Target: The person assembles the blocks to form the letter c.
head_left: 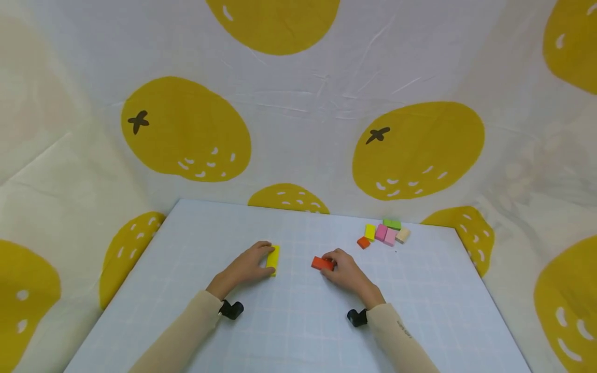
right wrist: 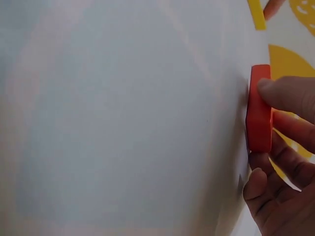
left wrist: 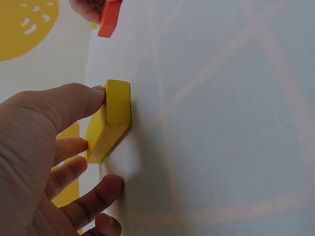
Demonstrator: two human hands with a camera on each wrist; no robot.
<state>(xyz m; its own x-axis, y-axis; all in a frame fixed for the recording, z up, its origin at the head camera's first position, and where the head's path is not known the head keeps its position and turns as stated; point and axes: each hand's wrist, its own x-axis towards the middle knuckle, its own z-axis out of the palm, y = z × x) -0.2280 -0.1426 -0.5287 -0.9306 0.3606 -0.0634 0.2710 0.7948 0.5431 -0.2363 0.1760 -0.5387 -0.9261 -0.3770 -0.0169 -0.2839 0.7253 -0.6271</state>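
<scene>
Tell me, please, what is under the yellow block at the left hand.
Beside the yellow block at the left hand, bare table shows. The spot directly beneath is covered by the block itself, so anything lying there cannot be seen.

between the yellow block (head_left: pixel 274 258) and red block (head_left: pixel 318 263) lies room; clustered blocks (head_left: pixel 381 232) obstruct far right.

"What's behind the table (head_left: pixel 289 331)?"
"Pale cloth (head_left: pixel 298 129) printed with big yellow fruits (head_left: pixel 186 129), flecked white; two show dark stem marks (head_left: pixel 138 122)."
"And near the table's far edge?"
"Right of centre, a cluster: green block (head_left: pixel 392 224) at the back, then yellow block (head_left: pixel 370 232), magenta block (head_left: pixel 381 232), pink block (head_left: pixel 389 237), beige block (head_left: pixel 402 235), and orange block (head_left: pixel 363 242) leftmost."
</scene>
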